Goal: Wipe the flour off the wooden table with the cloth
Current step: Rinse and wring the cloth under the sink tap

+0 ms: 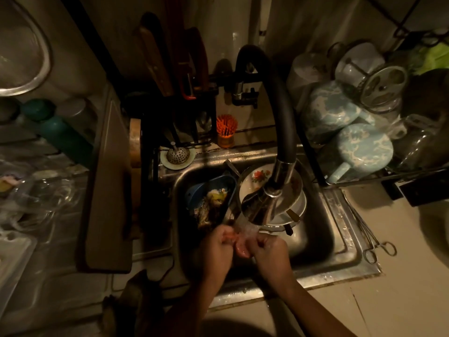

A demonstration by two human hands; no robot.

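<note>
Trainee: Cloth (243,250) location?

Instructor: Between both hands, over the sink (340,239), directly under the water stream (245,227) from the tap (262,205). Left hand (218,246) and right hand (269,251) sit close together, fingers curled round the pinkish wad.

Trainee: Reason for that hold?

Instructor: Probably wetting or rinsing. A two-sided grip keeps the fabric in the flow and permits wringing. Dishes (261,177) occupy the basin, so the hands work at its near edge. Wooden table: not identifiable in this view.
</note>
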